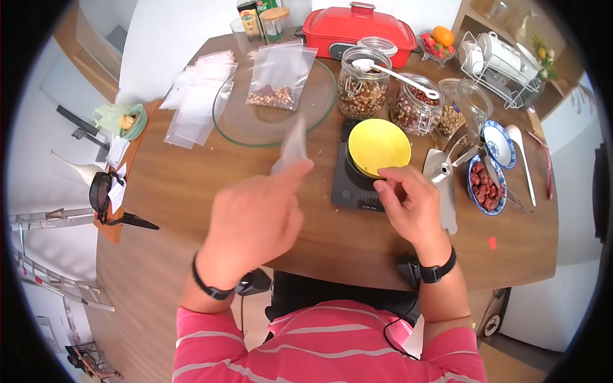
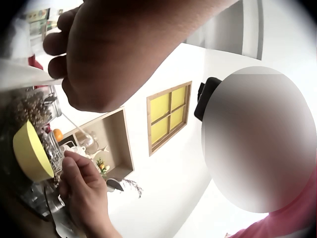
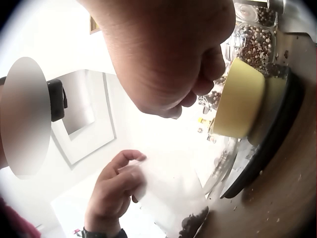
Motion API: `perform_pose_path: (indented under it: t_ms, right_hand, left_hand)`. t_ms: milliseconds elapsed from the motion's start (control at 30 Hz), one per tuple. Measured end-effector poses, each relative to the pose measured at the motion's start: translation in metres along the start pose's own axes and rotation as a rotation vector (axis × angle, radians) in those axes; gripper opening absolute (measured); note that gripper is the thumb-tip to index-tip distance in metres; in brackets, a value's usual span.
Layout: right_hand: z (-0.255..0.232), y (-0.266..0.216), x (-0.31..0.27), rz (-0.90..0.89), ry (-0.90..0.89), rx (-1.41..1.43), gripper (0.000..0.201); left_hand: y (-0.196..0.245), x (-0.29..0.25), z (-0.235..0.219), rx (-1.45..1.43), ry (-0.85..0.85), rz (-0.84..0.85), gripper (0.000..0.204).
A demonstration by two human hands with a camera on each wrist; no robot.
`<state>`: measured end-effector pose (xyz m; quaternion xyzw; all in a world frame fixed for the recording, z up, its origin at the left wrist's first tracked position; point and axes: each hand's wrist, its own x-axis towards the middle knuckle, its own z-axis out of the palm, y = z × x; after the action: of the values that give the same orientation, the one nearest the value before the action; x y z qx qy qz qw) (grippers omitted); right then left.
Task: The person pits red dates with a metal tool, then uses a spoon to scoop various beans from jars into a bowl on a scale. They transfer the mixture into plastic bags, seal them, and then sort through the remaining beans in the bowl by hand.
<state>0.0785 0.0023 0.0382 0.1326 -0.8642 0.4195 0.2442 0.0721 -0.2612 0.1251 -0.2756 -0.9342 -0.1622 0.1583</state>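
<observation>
My left hand (image 1: 255, 220) pinches the edge of a clear plastic bag (image 1: 294, 143), which is blurred and seen nearly edge-on in the head view. From the right wrist the bag (image 3: 168, 191) looks like a pale sheet, with dark lumps near its lower end. A yellow bowl (image 1: 380, 147) stands on a black kitchen scale (image 1: 341, 185). My right hand (image 1: 412, 201) is beside the bowl's near rim, its thumb and fingers loosely bent with nothing visible between them. In the left wrist view, the right hand (image 2: 86, 193) shows a small gap from the bowl.
A glass tray (image 1: 223, 124) bears a zip bag of beans (image 1: 274, 96); more bags (image 1: 191, 121) lie left. Behind the scale stand jars of beans (image 1: 361, 92) (image 1: 415, 112). Right of it are a metal tool (image 1: 440, 166) and a bowl of red dates (image 1: 486, 185). A red cooker (image 1: 357, 32) stands behind.
</observation>
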Motion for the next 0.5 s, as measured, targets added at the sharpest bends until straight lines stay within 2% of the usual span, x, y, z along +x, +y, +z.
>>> perform_pose_path:
  t_ms: [33,133,167,200,267,300,333,400,433,500]
  right_hand:
    - [0.001,-0.001,0.000,-0.016,0.017,0.044,0.024]
    - [0.001,-0.009,0.000,0.009,0.029,0.146,0.037]
    - [0.002,-0.012,-0.001,0.051,0.017,0.198,0.044]
    - [0.002,-0.013,-0.004,0.065,0.013,0.208,0.044]
    - [0.003,-0.013,-0.005,0.155,-0.070,0.313,0.051]
    - [0.005,-0.012,-0.007,0.179,-0.108,0.436,0.047]
    - [0.006,-0.012,-0.009,0.194,-0.111,0.446,0.047]
    - [0.006,-0.012,-0.012,0.331,-0.280,0.773,0.042]
    - [0.007,-0.015,-0.013,0.308,-0.238,0.797,0.032]
    - [0.012,-0.009,-0.015,0.308,-0.196,0.727,0.028]
  left_hand:
    - [0.000,-0.004,-0.012,-0.013,0.009,0.000,0.049]
    - [-0.004,-0.013,-0.036,0.016,0.069,-0.044,0.061]
    - [0.001,-0.016,-0.047,-0.017,0.023,-0.140,0.058]
    - [-0.003,-0.019,-0.048,-0.014,0.007,-0.144,0.058]
    - [-0.017,-0.016,-0.043,-0.356,0.101,-0.046,0.056]
    - [-0.019,-0.012,-0.041,-0.465,0.052,-0.080,0.046]
    - [-0.022,-0.008,-0.038,-0.463,0.036,-0.088,0.046]
    - [-0.032,0.002,-0.024,-0.726,-0.111,-0.265,0.037]
    - [-0.038,0.005,-0.014,-0.787,-0.122,-0.256,0.030]
    - [-0.044,0.008,-0.002,-0.815,-0.186,-0.264,0.028]
